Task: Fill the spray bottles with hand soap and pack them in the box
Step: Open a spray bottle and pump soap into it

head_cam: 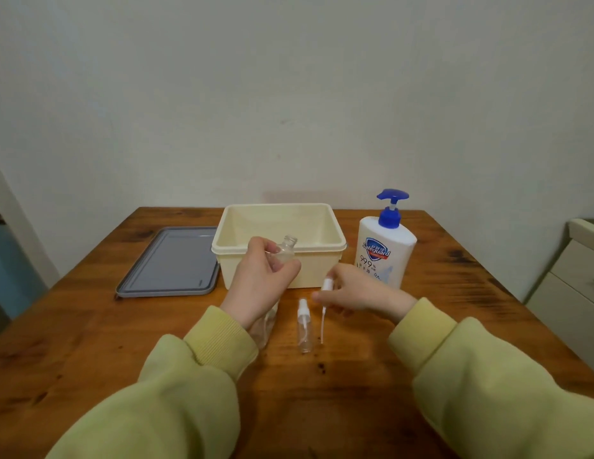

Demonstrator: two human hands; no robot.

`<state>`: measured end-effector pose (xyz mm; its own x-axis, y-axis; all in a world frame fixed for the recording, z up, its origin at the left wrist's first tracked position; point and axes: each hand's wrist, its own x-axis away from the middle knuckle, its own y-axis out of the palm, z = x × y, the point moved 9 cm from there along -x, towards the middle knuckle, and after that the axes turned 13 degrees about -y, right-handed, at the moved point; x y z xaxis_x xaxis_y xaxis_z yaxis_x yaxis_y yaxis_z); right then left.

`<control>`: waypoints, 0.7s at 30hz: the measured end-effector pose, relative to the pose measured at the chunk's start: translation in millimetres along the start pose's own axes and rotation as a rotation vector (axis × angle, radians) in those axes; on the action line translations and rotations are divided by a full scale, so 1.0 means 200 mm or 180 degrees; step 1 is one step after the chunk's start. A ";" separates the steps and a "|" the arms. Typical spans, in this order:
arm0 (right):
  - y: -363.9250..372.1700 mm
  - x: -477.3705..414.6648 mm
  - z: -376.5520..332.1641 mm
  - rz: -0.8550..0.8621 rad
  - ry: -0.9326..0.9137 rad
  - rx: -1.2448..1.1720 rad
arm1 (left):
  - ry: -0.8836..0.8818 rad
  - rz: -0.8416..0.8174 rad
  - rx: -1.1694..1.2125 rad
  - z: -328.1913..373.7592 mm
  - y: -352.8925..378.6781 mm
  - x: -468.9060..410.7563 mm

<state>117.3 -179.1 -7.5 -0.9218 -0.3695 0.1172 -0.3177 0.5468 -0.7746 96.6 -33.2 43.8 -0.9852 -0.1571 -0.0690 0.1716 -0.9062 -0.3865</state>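
My left hand (259, 279) grips a clear uncapped spray bottle (286, 249), held up tilted in front of the cream box (279, 241). My right hand (362, 294) pinches a white spray head (326, 286) whose thin dip tube hangs down toward the table. A second clear spray bottle (304, 326) with its white cap on lies on the table between my hands. Another clear bottle (266, 326) lies partly hidden under my left wrist. The white hand soap pump bottle (385, 246) with a blue pump stands right of the box.
A grey lid (171, 261) lies flat left of the box on the wooden table (322, 392). A white cabinet (570, 286) stands off the table's right edge. A wall rises behind the table.
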 end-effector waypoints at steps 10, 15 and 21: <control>0.12 -0.09 0.09 -0.0469 0.0095 0.0944 | -0.0052 -0.0007 -0.0002 0.00 0.02 0.00; 0.12 -0.11 0.12 -0.0490 0.0091 0.1085 | -0.0051 -0.0005 -0.0072 0.00 0.03 0.00; 0.12 -0.11 0.15 -0.0436 0.0067 0.1046 | -0.0030 0.0024 -0.0106 -0.01 0.06 -0.01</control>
<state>137.4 -180.3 -47.7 -0.8811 -0.4051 0.2440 -0.3534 0.2211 -0.9090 100.8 -43.2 38.4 -0.9838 -0.1678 -0.0634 0.1789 -0.8914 -0.4164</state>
